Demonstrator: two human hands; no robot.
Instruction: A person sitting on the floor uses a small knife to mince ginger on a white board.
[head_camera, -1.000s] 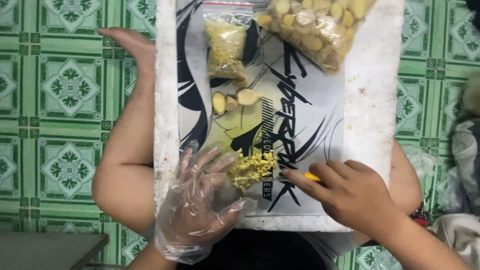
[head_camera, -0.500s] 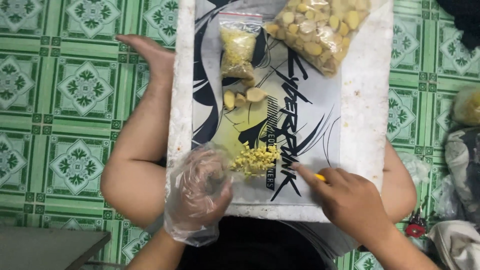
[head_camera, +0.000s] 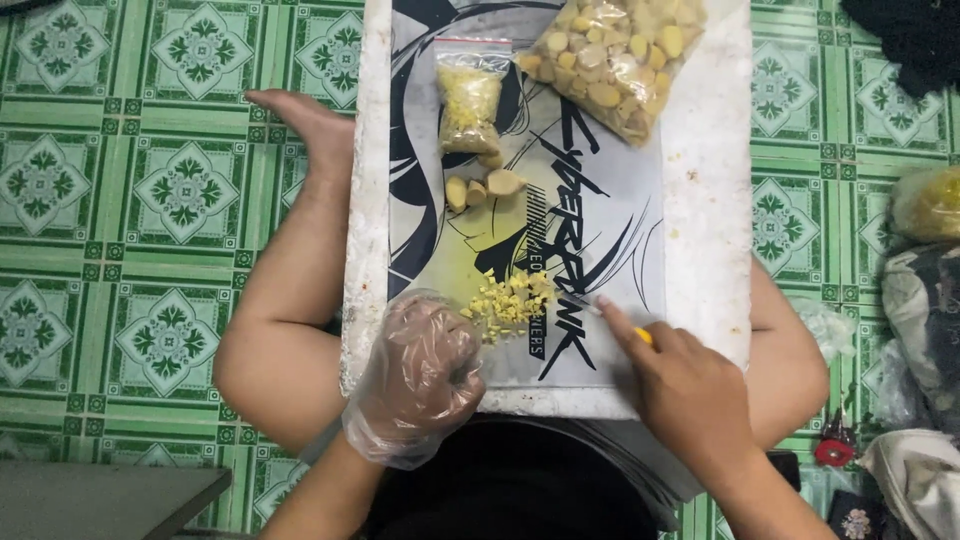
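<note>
1. Left hand (head_camera: 420, 375), in a clear plastic glove, is curling into a loose fist at the near edge of the white board (head_camera: 712, 200); it is holding nothing visible and sitting just left of the chopped pile (head_camera: 508, 303).
2. Right hand (head_camera: 690, 390) is gripping a yellow-handled knife (head_camera: 640, 334); forefinger is lying along the top, blade mostly hidden, tip pointing toward the pile.
3. Chopped yellow bits are lying approx. mid-board on the printed mat (head_camera: 600, 230), between both hands.
4. Three whole pieces (head_camera: 480, 188) are lying farther up the mat.
5. Small zip bag (head_camera: 468, 100) w/ chopped bits and large bag (head_camera: 615, 60) w/ whole pieces are resting at the far end.
6. Board is sitting across the person's knees, over a green tiled floor (head_camera: 120, 200).
</note>
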